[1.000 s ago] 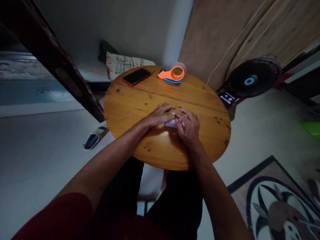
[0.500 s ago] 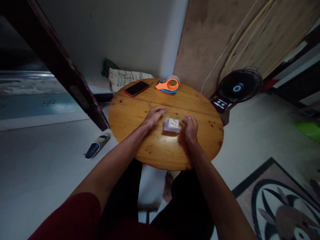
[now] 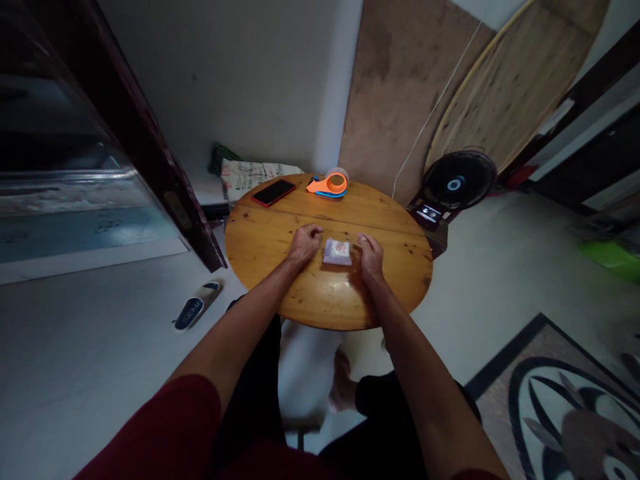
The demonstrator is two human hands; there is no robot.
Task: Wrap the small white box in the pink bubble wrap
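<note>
Can see a wrapped packet (image 3: 337, 252) just beside and between left hand (image 3: 305, 243) and right hand (image 3: 371, 254), roughly square, long axis unclear. Can see fingers (image 3: 314, 231) loosely curled, grasping nothing.

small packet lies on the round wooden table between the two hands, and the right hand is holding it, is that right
Not quite: the right hand is not holding the small packet. The head view shows a gap between them. The packet does lie on the round wooden table, between that hand and the left hand.

dark red short sleeves (image 3: 170, 423), black trousers (image 3: 387, 407)
</note>
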